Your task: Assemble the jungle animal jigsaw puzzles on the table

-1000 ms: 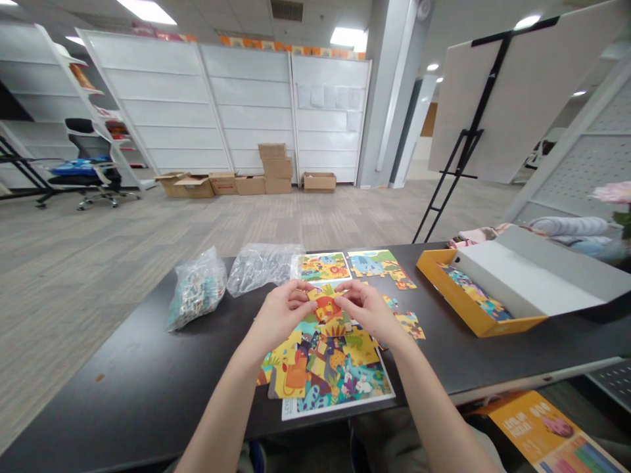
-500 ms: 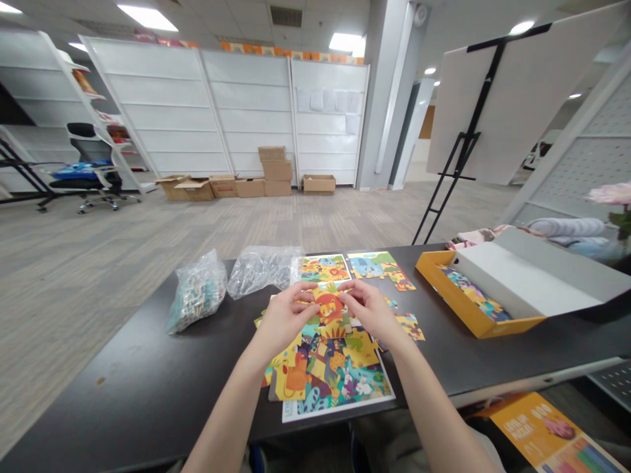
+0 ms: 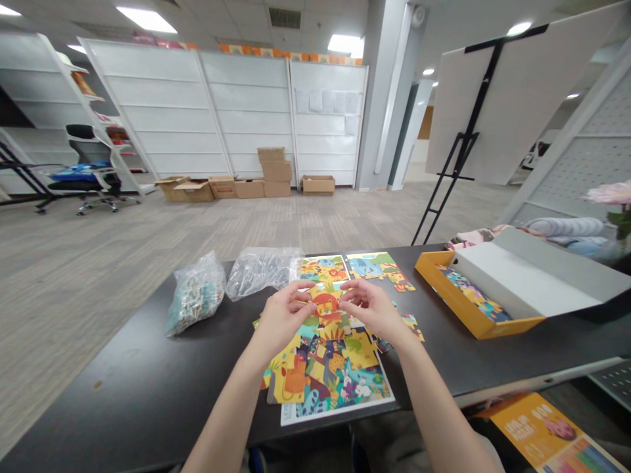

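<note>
Between my two hands, a puzzle piece with a red-maned lion point(image 3: 326, 306) is held up over a pile of pieces. My left hand point(image 3: 284, 316) pinches its left edge, thumb and fingers bent. At the right edge, my right hand point(image 3: 373, 310) has its thumb and fingertips against it. Below lie loose puzzle pieces point(image 3: 290, 378) with yellow, orange and green pictures, overlapping a printed picture sheet point(image 3: 362, 391) with white rabbits. Beyond my hands are a smaller picture card point(image 3: 323, 268) and a joined puzzle section point(image 3: 373, 265) with a blue animal.
A clear bag of pieces point(image 3: 197, 294) and an emptier plastic bag point(image 3: 263, 270) lie at left on the black table point(image 3: 148, 387). To the right sits an open yellow box point(image 3: 486, 325) holding pieces. More pieces point(image 3: 413, 326) lie beside my right hand.
The lion piece and both hands have shifted very slightly left. Fingers of my right hand have eased a little from the piece's upper edge. Everything else stays put.
</note>
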### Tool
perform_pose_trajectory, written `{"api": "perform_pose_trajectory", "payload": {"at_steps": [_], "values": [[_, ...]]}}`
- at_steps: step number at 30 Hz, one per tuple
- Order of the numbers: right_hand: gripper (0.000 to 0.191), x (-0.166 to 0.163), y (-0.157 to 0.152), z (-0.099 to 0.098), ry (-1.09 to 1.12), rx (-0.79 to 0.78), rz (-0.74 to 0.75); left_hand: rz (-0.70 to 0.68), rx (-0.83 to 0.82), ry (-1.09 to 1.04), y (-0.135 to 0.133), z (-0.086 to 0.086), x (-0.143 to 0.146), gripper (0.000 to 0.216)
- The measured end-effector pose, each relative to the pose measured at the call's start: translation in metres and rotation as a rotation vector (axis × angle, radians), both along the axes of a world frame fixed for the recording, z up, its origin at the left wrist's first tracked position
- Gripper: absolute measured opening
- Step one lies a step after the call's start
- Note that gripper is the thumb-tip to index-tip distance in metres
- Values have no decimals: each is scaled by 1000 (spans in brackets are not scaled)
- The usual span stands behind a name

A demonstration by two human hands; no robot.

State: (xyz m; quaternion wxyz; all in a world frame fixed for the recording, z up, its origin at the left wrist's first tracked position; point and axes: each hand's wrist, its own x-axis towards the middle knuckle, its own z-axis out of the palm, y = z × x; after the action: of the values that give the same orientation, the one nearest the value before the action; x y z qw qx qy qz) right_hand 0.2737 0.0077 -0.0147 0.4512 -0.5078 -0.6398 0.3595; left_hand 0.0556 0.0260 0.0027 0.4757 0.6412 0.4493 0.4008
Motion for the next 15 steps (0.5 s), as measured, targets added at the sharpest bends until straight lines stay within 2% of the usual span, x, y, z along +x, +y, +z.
{"api": "perform_pose_trajectory", "payload": {"at_steps": [4,7,10,15], "values": [[25,-6,-3,6,-234,278,-94,27,-5,-16,1,-3,1,42],[22,-10,-6,8,-327,446,-82,29,-1,-10,1,-4,1,39],[25,-12,-9,6,-400,483,-28,-17,-15,-18,1,-2,2,39],[37,-12,-11,7,-499,459,35,-84,-44,-32,-1,2,2,37]]}}
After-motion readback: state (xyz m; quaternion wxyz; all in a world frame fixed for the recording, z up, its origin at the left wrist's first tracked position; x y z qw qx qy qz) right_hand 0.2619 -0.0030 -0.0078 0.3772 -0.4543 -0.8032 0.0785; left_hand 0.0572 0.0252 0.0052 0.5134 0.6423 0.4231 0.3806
